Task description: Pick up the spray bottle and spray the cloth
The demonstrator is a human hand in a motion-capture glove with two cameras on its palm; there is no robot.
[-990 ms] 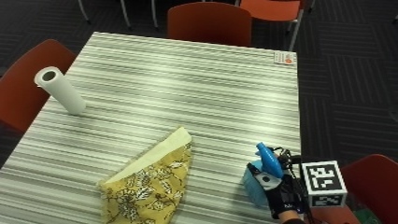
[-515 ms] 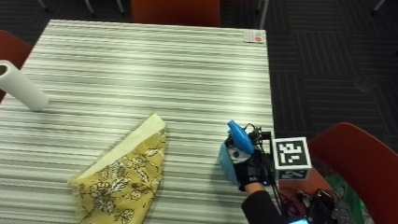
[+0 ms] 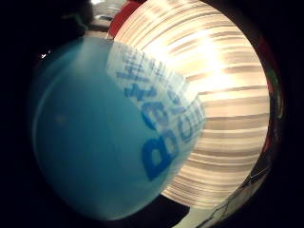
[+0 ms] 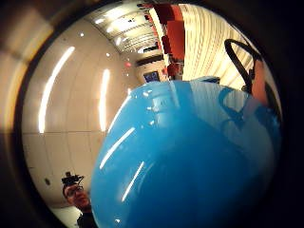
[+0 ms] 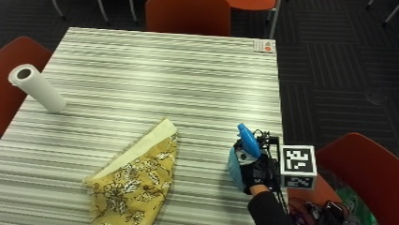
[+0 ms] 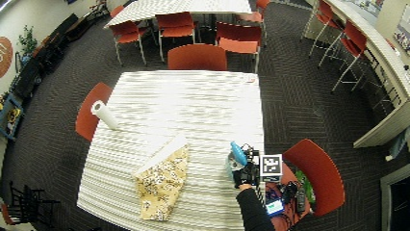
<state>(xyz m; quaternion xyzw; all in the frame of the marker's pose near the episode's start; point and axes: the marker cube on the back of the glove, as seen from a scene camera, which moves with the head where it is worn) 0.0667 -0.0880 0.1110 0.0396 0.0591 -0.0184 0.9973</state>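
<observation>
Spray bottle (image 5: 244, 150): blue, upright near the counter's (image 5: 162, 79) edge on the person's side, its nozzle slanting up and away above the hand (image 5: 254, 172). Step in hand, by my reading: securing the bottle before carrying it over to spray. To do it well, get the bottle clear of the counter, turn the nozzle toward the cloth (image 5: 134, 178), and bring a finger onto the trigger; aim at the cloth's middle so spray does not land on the striped surface. The cloth, yellow with a floral print and a pale folded edge, lies flat on the counter well apart from the hand, off toward its thumb side. Hand: gloved fingers curled round the bottle's body. Both palm views are filled by the blue bottle, which agrees with a close wrap. Whether the base has left the counter cannot be told. A paper towel roll (image 5: 36, 88) lies far beyond the cloth.
</observation>
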